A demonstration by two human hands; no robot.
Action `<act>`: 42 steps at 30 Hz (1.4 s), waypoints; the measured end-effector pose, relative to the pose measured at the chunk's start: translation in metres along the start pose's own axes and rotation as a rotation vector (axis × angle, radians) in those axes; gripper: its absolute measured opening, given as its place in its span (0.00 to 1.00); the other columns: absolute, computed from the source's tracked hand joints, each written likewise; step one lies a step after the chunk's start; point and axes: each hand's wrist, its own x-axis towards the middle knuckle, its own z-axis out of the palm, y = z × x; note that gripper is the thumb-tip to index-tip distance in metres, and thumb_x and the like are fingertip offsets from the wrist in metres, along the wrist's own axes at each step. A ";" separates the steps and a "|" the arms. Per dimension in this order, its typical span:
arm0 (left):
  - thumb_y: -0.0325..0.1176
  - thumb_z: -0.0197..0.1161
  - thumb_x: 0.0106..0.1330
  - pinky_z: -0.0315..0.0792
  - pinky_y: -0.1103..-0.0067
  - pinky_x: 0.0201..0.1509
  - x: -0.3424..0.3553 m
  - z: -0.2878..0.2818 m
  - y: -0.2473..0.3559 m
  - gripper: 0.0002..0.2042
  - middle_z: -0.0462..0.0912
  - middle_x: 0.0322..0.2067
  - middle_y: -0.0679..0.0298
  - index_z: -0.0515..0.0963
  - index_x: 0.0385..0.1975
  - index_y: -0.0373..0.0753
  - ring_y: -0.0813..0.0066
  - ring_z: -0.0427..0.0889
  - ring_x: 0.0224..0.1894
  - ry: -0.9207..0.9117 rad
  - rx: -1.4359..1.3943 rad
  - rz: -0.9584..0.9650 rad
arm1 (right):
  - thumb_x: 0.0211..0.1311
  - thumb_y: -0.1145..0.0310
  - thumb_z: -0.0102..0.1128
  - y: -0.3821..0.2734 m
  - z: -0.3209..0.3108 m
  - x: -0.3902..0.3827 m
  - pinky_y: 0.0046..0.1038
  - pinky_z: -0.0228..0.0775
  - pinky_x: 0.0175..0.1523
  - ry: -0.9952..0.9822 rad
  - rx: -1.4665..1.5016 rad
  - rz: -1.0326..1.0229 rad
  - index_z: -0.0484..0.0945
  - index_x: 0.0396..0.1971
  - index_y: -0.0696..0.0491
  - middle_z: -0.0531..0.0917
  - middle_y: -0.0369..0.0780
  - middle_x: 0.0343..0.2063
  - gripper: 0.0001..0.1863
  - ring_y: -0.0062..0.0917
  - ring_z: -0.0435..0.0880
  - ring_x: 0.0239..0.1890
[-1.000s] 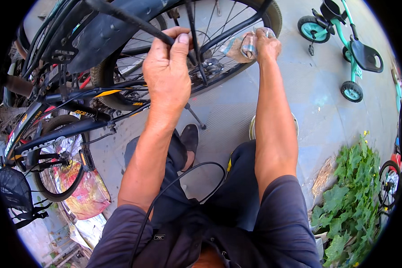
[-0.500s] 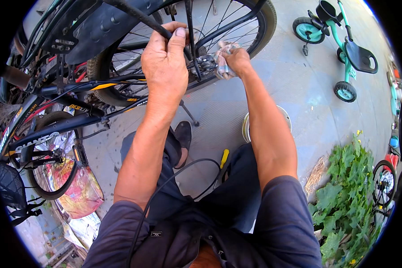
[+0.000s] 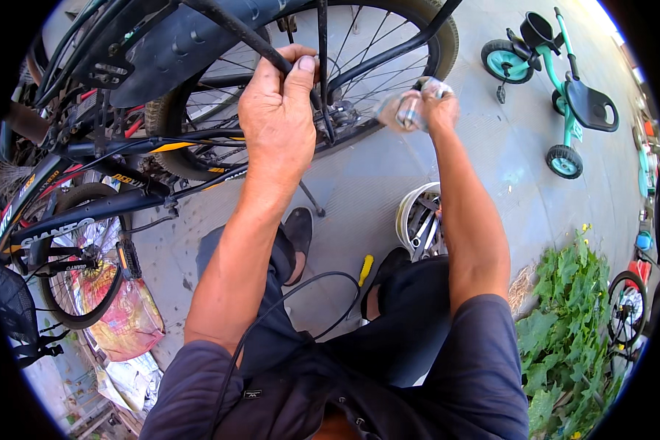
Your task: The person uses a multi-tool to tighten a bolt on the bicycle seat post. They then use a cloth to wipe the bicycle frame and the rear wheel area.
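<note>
The bicycle wheel point(image 3: 374, 66) stands at the top of the view, a dark tyre with thin silver spokes, held between black frame stays point(image 3: 235, 33) under a black mudguard point(image 3: 176, 44), upright on grey pavement point(image 3: 491, 169).

Closest in, a black cable point(image 3: 301, 301) loops over the person's dark trousers, and a small yellow-handled tool point(image 3: 365, 269) lies on the ground between the feet. To the left, a crumpled red and yellow plastic bag point(image 3: 121, 323) sits by the front wheel of a second black bicycle point(image 3: 73, 220), whose frame bears pale lettering and a yellow stripe; pale wrappers lie just below the bag. On the right, a round metal bowl point(image 3: 418, 220) holds tools, just beside the right knee, and green leafy plants point(image 3: 572, 323) grow along the edge.

Farther out, the left hand point(image 3: 279, 121) is closed around one black stay, thumb up against it. The right hand point(image 3: 436, 106) is curled tight on a small blurred silvery object point(image 3: 403, 114) held near the wheel's hub point(image 3: 341, 114); what it is I cannot tell.

Beyond, a teal child's tricycle point(image 3: 557, 95) with a black seat stands well apart.
</note>
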 end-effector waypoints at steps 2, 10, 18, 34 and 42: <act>0.31 0.59 0.73 0.70 0.85 0.40 0.001 0.000 -0.003 0.07 0.80 0.30 0.69 0.79 0.42 0.35 0.85 0.74 0.34 0.011 0.020 -0.013 | 0.55 0.56 0.69 -0.008 0.005 0.000 0.40 0.73 0.54 0.144 -0.049 -0.203 0.84 0.45 0.58 0.86 0.55 0.41 0.23 0.45 0.85 0.48; 0.33 0.57 0.75 0.75 0.78 0.50 -0.002 -0.005 -0.002 0.10 0.85 0.37 0.60 0.78 0.48 0.33 0.76 0.82 0.41 -0.033 0.089 0.028 | 0.61 0.61 0.63 -0.010 0.021 -0.004 0.41 0.75 0.48 0.376 -0.043 -0.832 0.82 0.45 0.57 0.82 0.48 0.42 0.17 0.47 0.81 0.44; 0.34 0.54 0.76 0.79 0.75 0.51 0.003 -0.015 -0.011 0.12 0.85 0.40 0.54 0.76 0.50 0.32 0.66 0.85 0.44 -0.093 0.105 0.091 | 0.59 0.64 0.63 -0.002 0.023 0.013 0.40 0.78 0.45 0.259 -0.107 -0.923 0.83 0.47 0.55 0.83 0.46 0.42 0.17 0.43 0.82 0.44; 0.34 0.56 0.75 0.76 0.79 0.47 0.002 -0.002 -0.008 0.11 0.84 0.36 0.58 0.76 0.47 0.32 0.75 0.82 0.39 0.004 0.062 0.068 | 0.62 0.67 0.61 -0.003 0.011 0.019 0.37 0.77 0.47 0.231 -0.105 -0.954 0.82 0.49 0.51 0.85 0.46 0.40 0.15 0.42 0.85 0.42; 0.34 0.56 0.75 0.76 0.79 0.48 0.001 -0.004 -0.010 0.11 0.84 0.36 0.59 0.77 0.46 0.31 0.75 0.81 0.38 -0.003 0.082 0.110 | 0.61 0.71 0.62 -0.008 0.019 0.003 0.34 0.79 0.47 0.091 -0.037 -1.027 0.83 0.49 0.52 0.86 0.47 0.42 0.16 0.40 0.87 0.40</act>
